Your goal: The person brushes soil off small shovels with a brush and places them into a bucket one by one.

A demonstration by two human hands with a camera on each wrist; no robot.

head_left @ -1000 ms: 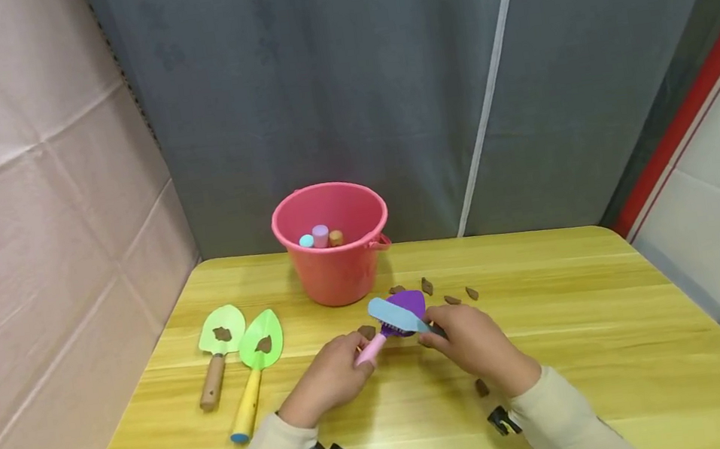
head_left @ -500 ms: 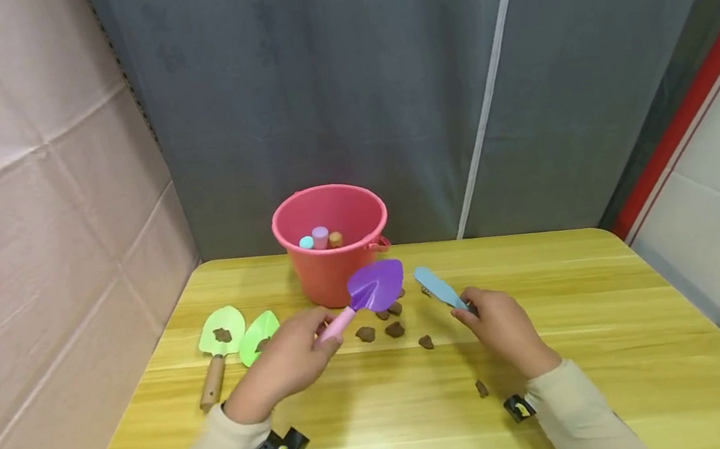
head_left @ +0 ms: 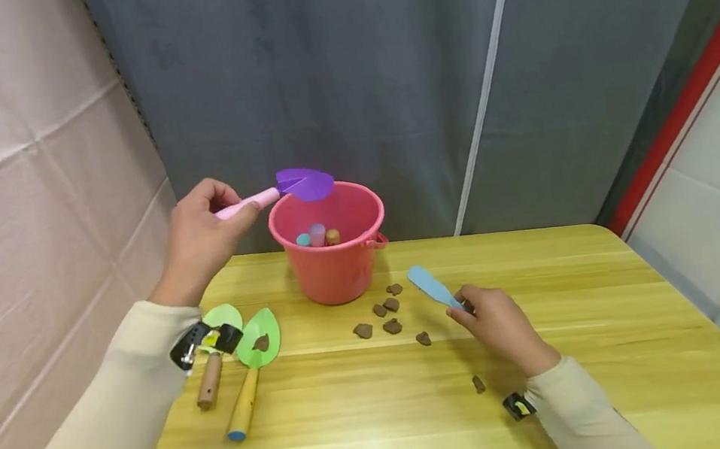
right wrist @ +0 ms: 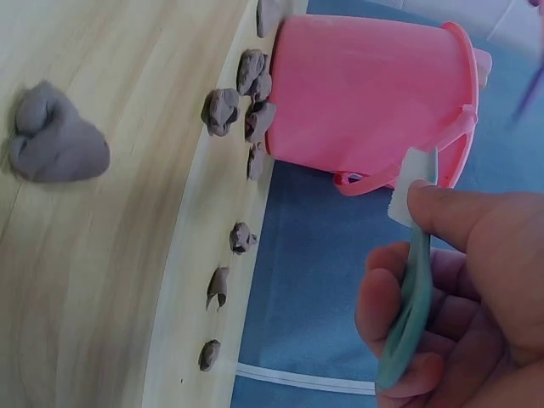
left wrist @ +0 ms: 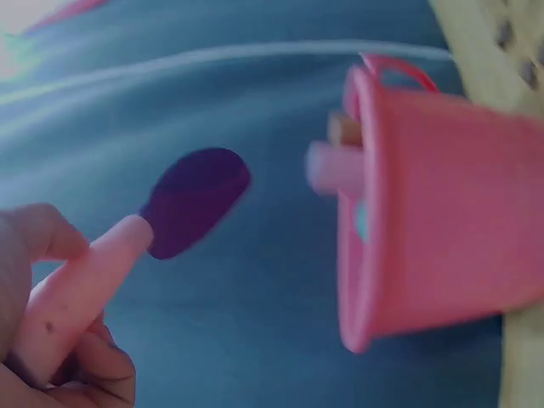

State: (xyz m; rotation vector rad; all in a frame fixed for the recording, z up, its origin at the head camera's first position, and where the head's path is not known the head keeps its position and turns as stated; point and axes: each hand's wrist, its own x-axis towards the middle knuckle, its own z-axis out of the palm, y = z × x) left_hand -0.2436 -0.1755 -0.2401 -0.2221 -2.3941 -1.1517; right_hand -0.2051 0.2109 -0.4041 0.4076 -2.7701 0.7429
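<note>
My left hand [head_left: 198,238] grips the pink handle of a garden trowel. Its purple blade [head_left: 305,184] is raised over the left rim of the red bucket [head_left: 334,277]. In the left wrist view the blade [left wrist: 200,202] appears against the curtain, apart from the bucket. My right hand [head_left: 502,327] holds a light blue plastic knife [head_left: 432,288] low over the table; its serrated edge shows in the right wrist view. Several brown clay-like lumps [head_left: 392,326] lie between the bucket and that hand. Inside the bucket stand a light blue, a lilac and a brown rounded end.
At the left lie two light green trowels: one has a yellow handle [head_left: 244,403], the other a wooden handle [head_left: 209,381] and its blade partly behind my left wrist. A brown bit rests on the yellow-handled one's blade. Behind the wooden table [head_left: 387,433] hangs a grey curtain [head_left: 312,71].
The left hand has lifted the trowel up and left, from the table to over the bucket. The right hand has drawn the knife rightward away from the trowel, uncovering lumps.
</note>
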